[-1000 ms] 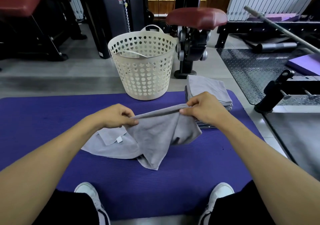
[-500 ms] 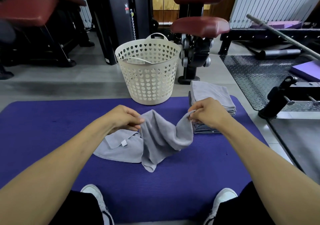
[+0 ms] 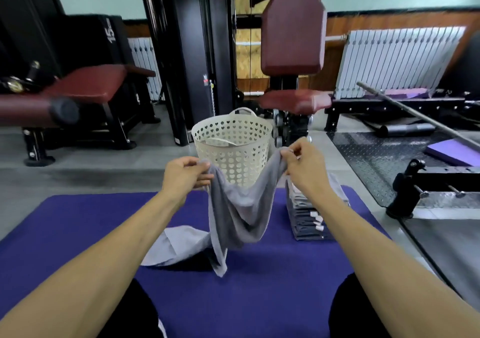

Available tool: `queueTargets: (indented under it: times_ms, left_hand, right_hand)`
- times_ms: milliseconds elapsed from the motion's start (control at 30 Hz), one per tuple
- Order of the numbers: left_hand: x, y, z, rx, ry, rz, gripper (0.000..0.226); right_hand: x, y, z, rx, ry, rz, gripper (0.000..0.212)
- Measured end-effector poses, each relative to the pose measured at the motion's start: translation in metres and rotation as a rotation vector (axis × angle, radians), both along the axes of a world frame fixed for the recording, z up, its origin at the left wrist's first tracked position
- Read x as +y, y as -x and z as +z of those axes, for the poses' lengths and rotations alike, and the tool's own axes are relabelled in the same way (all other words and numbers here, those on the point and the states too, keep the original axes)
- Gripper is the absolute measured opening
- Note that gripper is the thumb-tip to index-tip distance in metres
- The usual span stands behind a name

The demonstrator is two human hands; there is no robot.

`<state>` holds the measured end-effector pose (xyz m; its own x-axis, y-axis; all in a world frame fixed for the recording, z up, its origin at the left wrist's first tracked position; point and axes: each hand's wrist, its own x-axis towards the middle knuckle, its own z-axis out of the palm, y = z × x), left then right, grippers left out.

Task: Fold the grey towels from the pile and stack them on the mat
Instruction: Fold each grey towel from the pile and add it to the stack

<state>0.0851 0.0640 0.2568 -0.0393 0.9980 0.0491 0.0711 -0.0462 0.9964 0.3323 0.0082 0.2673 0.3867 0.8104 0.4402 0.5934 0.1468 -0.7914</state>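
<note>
Your left hand point(image 3: 185, 175) and right hand point(image 3: 302, 164) are both raised above the mat point(image 3: 78, 220), each pinching an upper corner of a grey towel point(image 3: 240, 215) w/ curled fingers. The towel sags in a deep U btwn your hands and hangs in folds; its lowest tip dangles just above the mat. A second grey towel point(image 3: 176, 245) lies flat and crumpled on the mat, below your left forearm, partly behind the hanging one; can't tell if the two touch. The stack of folded towels point(image 3: 309, 218) sits on the mat's far right part, right under your right wrist, white tags showing on its near side. The white perforated basket point(image 3: 233, 150) stands on the floor just past the mat's far edge, seen btwn your hands. Gym machine w/ maroon seat point(image 3: 296, 101) stands behind the basket.
</note>
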Motion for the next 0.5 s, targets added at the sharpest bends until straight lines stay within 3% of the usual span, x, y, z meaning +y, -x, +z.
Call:
queueTargets:
  times_ms: [100, 267, 400, 500]
  left_hand:
    - [-0.007, 0.009, 0.064, -0.061, -0.159, 0.031, 0.007]
    - [-0.030, 0.030, 0.174, 0.001, -0.459, 0.072, 0.013]
    - [-0.048, 0.047, 0.243, 0.163, -0.462, 0.005, 0.009]
    - [-0.056, 0.051, 0.274, 0.105, -0.550, 0.092, 0.009]
  right_hand:
    - [-0.008, 0.011, 0.064, -0.070, -0.124, 0.000, 0.015]
    - [-0.028, 0.037, 0.168, -0.082, -0.302, -0.006, 0.016]
    - [-0.033, 0.052, 0.238, -0.141, -0.250, -0.001, 0.015]
    - [-0.041, 0.062, 0.274, -0.173, -0.291, -0.001, 0.018]
